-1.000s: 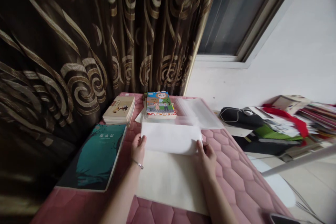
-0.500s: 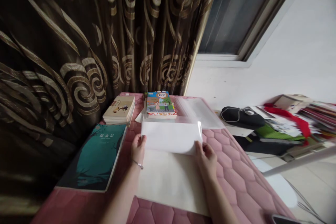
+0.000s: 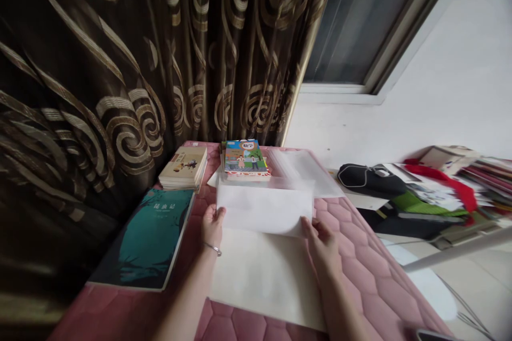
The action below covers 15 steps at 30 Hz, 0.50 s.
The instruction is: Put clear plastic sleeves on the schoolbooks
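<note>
1. We see the left hand (image 3: 213, 226) and the right hand (image 3: 321, 246) grasping both side edges of a white plastic sheet (image 3: 264, 209), maybe to keep it flat.
2. This sheet lies over a large cream paper (image 3: 266, 277), on a pink mattress (image 3: 360, 272).
3. Just beyond it, we see a picture book (image 3: 245, 157).

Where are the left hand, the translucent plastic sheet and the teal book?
left hand (image 3: 213, 226): head view, back of the hand.
translucent plastic sheet (image 3: 264, 210): head view, middle of the sheet.
teal book (image 3: 144, 242): head view, front cover.
</note>
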### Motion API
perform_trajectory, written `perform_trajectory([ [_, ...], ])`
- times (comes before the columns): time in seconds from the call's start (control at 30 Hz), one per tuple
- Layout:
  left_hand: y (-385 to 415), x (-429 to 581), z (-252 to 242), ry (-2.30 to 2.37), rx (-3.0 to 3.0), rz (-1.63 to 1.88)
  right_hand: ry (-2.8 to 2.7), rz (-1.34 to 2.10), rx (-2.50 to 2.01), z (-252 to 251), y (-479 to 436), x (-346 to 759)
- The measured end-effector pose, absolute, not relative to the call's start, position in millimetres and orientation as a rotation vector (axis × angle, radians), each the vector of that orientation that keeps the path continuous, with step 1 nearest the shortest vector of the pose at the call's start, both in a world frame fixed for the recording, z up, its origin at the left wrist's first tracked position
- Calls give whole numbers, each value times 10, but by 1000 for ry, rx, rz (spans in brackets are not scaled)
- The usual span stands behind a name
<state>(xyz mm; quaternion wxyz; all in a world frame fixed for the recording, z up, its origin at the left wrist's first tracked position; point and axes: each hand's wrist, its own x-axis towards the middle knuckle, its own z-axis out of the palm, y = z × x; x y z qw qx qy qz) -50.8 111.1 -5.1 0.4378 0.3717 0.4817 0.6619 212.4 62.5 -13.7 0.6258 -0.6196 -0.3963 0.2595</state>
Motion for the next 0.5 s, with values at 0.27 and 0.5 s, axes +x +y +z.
perform_trajectory([
  [0.27,1039,-538,-52,1325,915,1730,-894,422,-1464,-252,699,2101],
  [0.5,1075,-555,-62,1296,908,1699,-860,460,-1398,-265,705,2102],
])
